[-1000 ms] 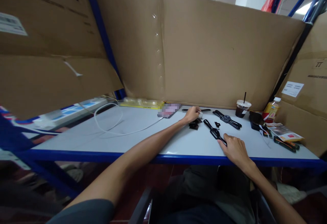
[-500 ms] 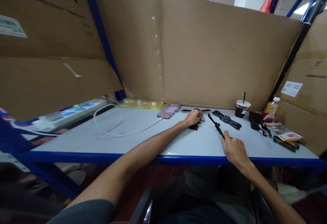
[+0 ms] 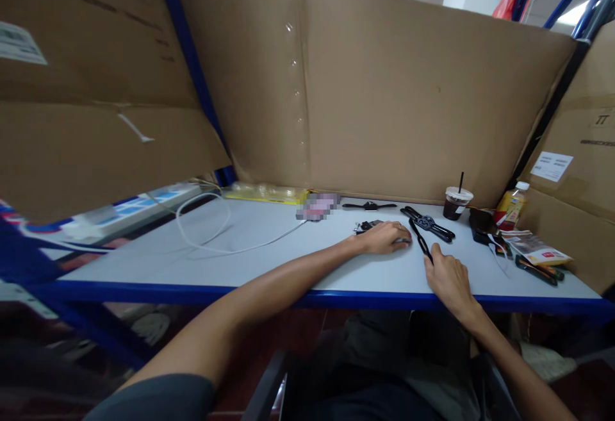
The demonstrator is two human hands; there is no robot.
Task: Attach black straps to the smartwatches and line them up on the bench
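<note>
My right hand (image 3: 448,277) is closed on the near end of a slim black folding tool (image 3: 421,240), which slants up and away over the table. My left hand (image 3: 385,238) is low over the tabletop, its fingers reaching toward the far part of that tool; whether they touch it is unclear. Beside my left wrist lie small dark metallic pieces (image 3: 368,225), partly hidden by the hand. Behind them a black strap-like item (image 3: 369,206) lies flat. A black item with crossed arms (image 3: 426,221) rests beyond the tool's tip.
On the right stand an iced drink cup (image 3: 456,202) and a juice bottle (image 3: 512,206), near a snack packet (image 3: 537,247). A phone (image 3: 318,207) with a white cable (image 3: 254,248) lies left of centre. Cardboard (image 3: 375,100) walls the back.
My left hand has moved right and nearer, away from the strap-like item, uncovering it and the small metallic pieces. My right hand and the black tool have shifted slightly right.
</note>
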